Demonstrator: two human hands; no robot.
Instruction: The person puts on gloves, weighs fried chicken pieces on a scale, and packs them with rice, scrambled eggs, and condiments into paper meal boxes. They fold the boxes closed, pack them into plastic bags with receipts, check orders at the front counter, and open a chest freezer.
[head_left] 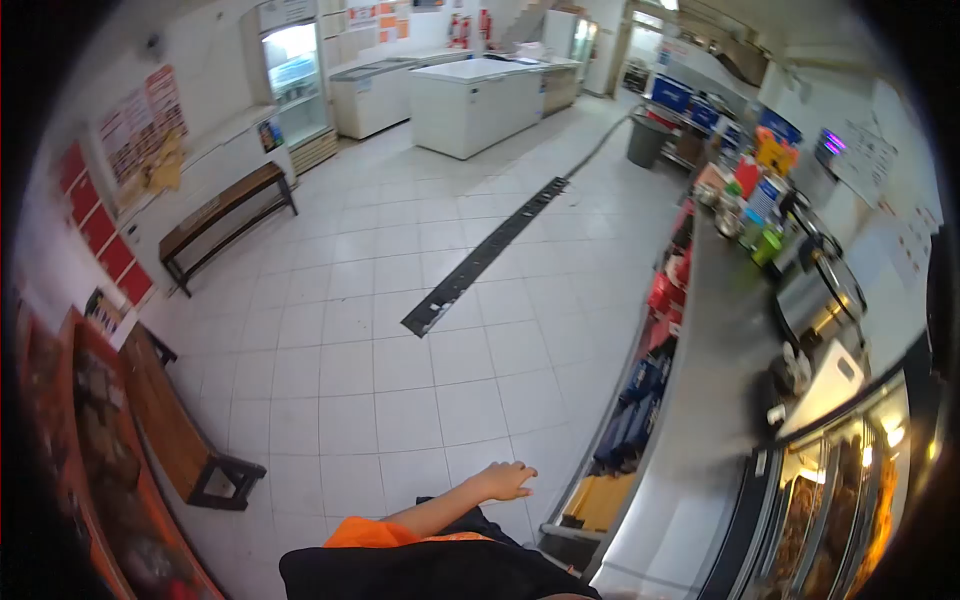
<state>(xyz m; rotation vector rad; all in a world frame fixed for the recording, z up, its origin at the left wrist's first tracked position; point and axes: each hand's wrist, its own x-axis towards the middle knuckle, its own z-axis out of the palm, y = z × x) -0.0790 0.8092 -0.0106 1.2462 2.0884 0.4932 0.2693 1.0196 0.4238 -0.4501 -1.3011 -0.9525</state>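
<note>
My left hand (505, 482) reaches forward from an orange sleeve (370, 531) over the white tiled floor (420, 410). Its fingers are loosely bent and somewhat apart, with nothing in them. Close to its right is the lower shelf under the steel counter (690, 430), where a yellowish box (600, 500) and dark blue packs (635, 410) lie. The hand appears apart from these. Black clothing (430, 572) covers my front at the bottom edge. My right hand does not show.
Wooden benches (225, 218) (165, 420) line the left side. A dark drain strip (490, 255) crosses the floor. White chest freezers (470, 112) stand at the back. A grey bin (648, 140) is beyond the counter; a lit food display case (820, 500) stands at right.
</note>
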